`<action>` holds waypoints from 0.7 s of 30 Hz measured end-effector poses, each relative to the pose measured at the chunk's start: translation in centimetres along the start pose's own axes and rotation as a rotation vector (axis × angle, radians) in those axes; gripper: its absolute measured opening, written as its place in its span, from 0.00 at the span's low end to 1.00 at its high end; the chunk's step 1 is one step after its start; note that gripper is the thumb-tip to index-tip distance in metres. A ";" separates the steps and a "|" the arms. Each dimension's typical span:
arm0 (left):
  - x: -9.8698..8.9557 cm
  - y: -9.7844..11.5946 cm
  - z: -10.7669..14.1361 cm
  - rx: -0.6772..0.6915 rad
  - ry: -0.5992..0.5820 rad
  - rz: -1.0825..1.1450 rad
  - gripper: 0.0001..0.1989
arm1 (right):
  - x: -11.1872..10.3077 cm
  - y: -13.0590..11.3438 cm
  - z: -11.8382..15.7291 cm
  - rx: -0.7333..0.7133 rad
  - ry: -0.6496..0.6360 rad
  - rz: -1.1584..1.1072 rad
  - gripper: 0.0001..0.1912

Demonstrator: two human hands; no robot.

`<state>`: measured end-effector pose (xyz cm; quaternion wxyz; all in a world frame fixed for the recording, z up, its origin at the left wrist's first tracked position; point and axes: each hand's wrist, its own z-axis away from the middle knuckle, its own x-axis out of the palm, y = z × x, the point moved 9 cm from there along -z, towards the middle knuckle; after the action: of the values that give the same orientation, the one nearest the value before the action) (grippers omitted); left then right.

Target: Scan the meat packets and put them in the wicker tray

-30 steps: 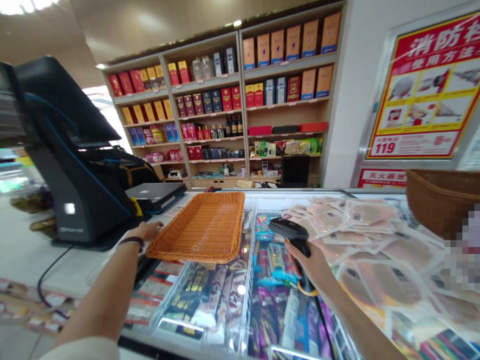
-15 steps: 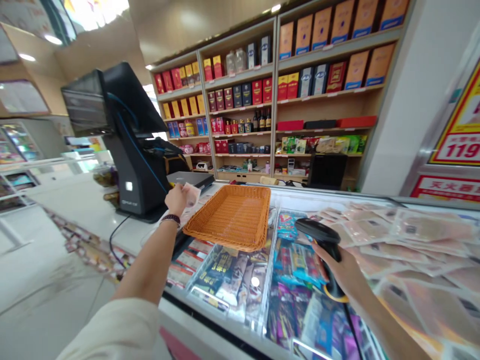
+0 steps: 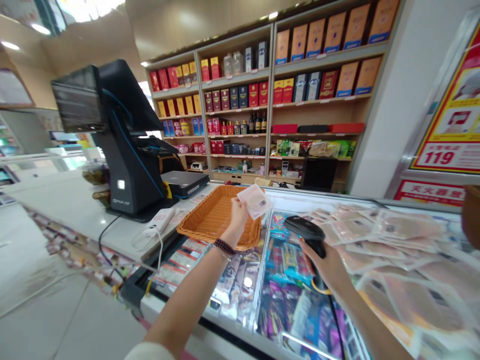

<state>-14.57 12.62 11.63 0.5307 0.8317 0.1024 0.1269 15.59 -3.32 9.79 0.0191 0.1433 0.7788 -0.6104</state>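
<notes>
Pinched in my left hand is a flat, pale packet with a dark barcode patch on its face. The hand hangs over an orange wicker basket that rests on the freezer's glass top. Inside the basket I see only bare weave, though my hand and the packet hide part of it. My right hand is wrapped round the handle of a black barcode scanner, whose head points left toward the packet. A dark cord runs down from the scanner. To its right lies a spread of similar flat packets.
A black checkout terminal stands on the white counter at left, beside a grey flat device. A white box with a cable lies near the basket. Bagged ice pops show under the freezer glass. Shelves of boxes line the back.
My left hand has carried the packet rightward from beside the terminal to above the basket, its barcode now showing. My right hand still grips the scanner. The view has shifted slightly right.
</notes>
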 end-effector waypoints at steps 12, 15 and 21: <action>2.5 0.2 3.5 -0.059 -0.124 0.073 0.15 | 0.8 -0.5 0.1 -0.075 0.000 0.183 0.27; 2.5 0.5 3.6 -0.036 -0.144 0.064 0.17 | 0.8 -0.4 0.0 -0.087 0.007 0.185 0.27; 2.1 0.8 3.4 0.004 -0.132 0.033 0.18 | 0.7 -0.6 0.1 -0.091 0.005 0.182 0.26</action>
<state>-11.43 10.06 11.17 0.5326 0.8408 0.0538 0.0804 14.76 -3.36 10.17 0.0792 0.2139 0.7896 -0.5696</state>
